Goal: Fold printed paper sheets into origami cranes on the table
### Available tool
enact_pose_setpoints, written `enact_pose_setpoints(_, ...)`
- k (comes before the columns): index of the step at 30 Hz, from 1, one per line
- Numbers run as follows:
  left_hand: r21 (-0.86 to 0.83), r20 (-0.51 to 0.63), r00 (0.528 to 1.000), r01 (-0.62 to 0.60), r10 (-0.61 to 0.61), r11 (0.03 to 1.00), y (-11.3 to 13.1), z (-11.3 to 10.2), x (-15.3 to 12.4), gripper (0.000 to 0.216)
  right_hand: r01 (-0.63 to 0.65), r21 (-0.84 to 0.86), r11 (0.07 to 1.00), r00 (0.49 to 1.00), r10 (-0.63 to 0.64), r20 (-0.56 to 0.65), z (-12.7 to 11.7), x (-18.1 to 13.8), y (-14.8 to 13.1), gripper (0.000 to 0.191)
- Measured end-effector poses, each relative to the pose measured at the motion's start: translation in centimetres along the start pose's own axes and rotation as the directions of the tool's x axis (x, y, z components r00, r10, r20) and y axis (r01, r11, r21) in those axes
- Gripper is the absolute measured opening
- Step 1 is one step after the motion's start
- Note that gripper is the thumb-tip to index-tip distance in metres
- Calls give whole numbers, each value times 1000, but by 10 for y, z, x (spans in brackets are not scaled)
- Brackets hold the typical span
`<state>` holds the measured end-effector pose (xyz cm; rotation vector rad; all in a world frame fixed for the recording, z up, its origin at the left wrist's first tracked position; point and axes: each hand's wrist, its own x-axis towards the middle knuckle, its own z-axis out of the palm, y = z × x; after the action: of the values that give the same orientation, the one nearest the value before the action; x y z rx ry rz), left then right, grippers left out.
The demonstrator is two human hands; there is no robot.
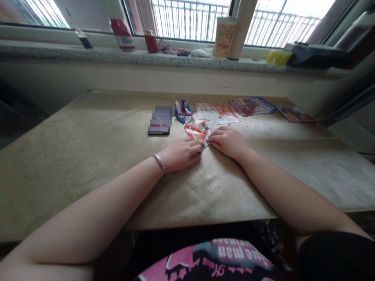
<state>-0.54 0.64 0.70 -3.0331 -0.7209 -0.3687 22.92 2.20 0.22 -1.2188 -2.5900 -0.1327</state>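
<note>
Both my hands rest on a folded piece of red and white printed paper [199, 131] lying on the brown paper-covered table [88, 148]. My left hand [181, 154], with a silver bracelet at the wrist, has its fingers curled and pressed on the paper's near corner. My right hand [228, 141] lies over the paper's right edge, fingers pressed together against it. Just behind the paper sits a finished blue folded paper figure [183, 111].
A dark phone [160, 121] lies left of the folded figure. Flat printed leaflets [216, 113] [252, 106] [294, 113] spread toward the back right. The window sill holds a red can [123, 34], a small red jar [151, 41], a printed cup [224, 37] and a yellow sponge [279, 57].
</note>
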Motion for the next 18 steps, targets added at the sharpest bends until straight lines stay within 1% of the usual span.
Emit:
enact_pose_setpoints(4,-10,44,999,27,-26,1000,2,-3,1,27,-4,39,999,1000,5,-8,2,0,1,27)
enact_pose_setpoints(7,-22,67,996,53,-51,998,1,-3,1,34,-21,72,997,1000,22,-14,4,0,3,26)
enact_pose_setpoints(11,-1,69,997,28,-28,1000,-2,0,0,44,-33,97,995,999,36,-29,7,1,5,25)
enact_pose_setpoints(18,37,84,996,36,-39,999,-1,5,-1,45,-64,130,989,997,70,-45,10,1,7,24)
